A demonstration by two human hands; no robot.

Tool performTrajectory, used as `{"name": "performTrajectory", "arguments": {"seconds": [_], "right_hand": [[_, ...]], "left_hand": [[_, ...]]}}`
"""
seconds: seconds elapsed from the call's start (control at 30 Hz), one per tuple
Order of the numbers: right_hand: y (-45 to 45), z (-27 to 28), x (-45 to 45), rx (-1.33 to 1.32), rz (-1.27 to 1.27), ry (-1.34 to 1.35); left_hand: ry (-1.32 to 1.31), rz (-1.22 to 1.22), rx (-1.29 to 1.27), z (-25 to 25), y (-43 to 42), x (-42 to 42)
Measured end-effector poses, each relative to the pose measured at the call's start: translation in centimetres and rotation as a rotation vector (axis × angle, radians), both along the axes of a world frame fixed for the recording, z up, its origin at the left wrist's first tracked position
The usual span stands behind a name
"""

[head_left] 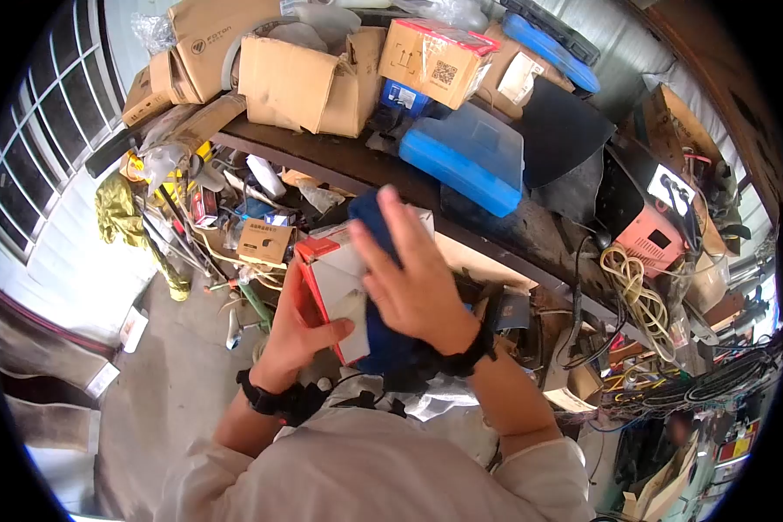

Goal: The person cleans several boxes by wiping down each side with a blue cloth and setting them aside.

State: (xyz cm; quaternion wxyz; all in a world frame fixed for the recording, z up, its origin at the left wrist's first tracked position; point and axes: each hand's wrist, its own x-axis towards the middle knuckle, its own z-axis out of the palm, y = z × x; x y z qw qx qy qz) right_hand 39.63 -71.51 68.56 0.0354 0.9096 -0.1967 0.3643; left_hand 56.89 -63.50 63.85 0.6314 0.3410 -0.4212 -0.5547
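Observation:
My left hand (303,335) is closed around the lower left side of a white carton with red edges (333,270), its thumb across the near face. The carton is tilted in front of my chest. A dark blue cloth (381,335) lies against the carton's right part and hangs down below it. Over the cloth, my right hand (422,291) is spread, with its fingers stretched out and apart. Its palm hides part of the cloth and carton. Dark bands are on both wrists.
Beyond my hands runs a dark shelf (322,161) carrying cardboard boxes (287,85) and a blue plastic case (470,148). At right are a pink machine (651,239) and coiled cable (635,287). Clutter, including a small brown box (265,242), fills the space below the shelf.

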Motion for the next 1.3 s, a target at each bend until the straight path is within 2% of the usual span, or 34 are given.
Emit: {"name": "performTrajectory", "arguments": {"seconds": [0.13, 0.3, 0.37, 0.4, 0.53, 0.6, 0.7, 0.77, 0.87, 0.93, 0.97, 1.03, 1.07, 1.17, 1.2, 1.27, 1.3], "right_hand": [[0.1, -2.1, 1.4, -0.058, 0.150, 0.024], [-0.5, -1.5, -0.5, -0.021, -0.167, -0.179], [0.1, -0.5, -0.7, 0.060, -0.210, -0.281], [0.2, -1.1, 0.0, 0.053, -0.141, -0.311], [0.9, -1.6, 0.2, -0.084, 0.006, -0.059], [-0.2, -1.2, -0.9, -0.123, -0.133, -0.090], [-0.7, -1.0, -1.8, 0.011, -0.247, -0.313], [0.3, -1.4, -1.0, 0.041, -0.192, -0.321], [1.9, -2.9, 0.6, 0.018, -0.023, -0.111], [2.5, -2.7, 0.7, 0.069, 0.052, -0.079], [1.6, -3.4, 0.2, 0.014, 0.070, -0.058], [1.5, -4.2, -0.2, -0.017, 0.024, -0.082], [1.6, -4.3, -0.2, -0.003, -0.041, -0.125], [3.4, -4.3, 0.7, 0.059, -0.009, -0.101], [3.8, -4.5, 1.2, 0.042, 0.097, -0.077], [4.4, -4.9, 1.9, -0.052, 0.147, -0.073], [4.7, -5.1, 2.3, -0.100, 0.171, -0.072]], "left_hand": [[0.020, -0.120, 0.121, -1.0, -0.9, 0.3], [0.026, -0.045, 0.014, 0.2, -0.1, -0.6], [-0.001, -0.045, -0.004, 0.4, -0.2, -0.5], [0.008, -0.009, 0.037, 0.1, -0.2, -0.9], [0.035, -0.049, 0.040, -0.2, -0.4, -0.9], [0.022, -0.029, 0.020, 0.1, -0.2, -0.9], [0.030, -0.010, -0.016, 0.5, -0.4, -0.8], [0.055, -0.020, 0.021, 0.5, -0.6, -1.1], [0.142, 0.001, 0.000, -1.2, -1.3, -1.6], [0.174, 0.021, 0.012, -1.2, -1.2, -1.5], [0.201, 0.026, 0.009, -1.0, -1.2, -1.4], [0.254, 0.044, 0.009, -0.8, -1.0, -1.2], [0.201, 0.039, -0.028, -1.4, -1.2, -1.2], [0.235, 0.066, -0.019, -1.9, -1.1, -1.4], [0.283, 0.051, -0.008, -2.1, -1.0, -1.0], [0.287, 0.086, 0.097, -1.2, -0.6, -0.4], [0.241, 0.088, 0.032, -1.7, -0.6, 0.0]]}}
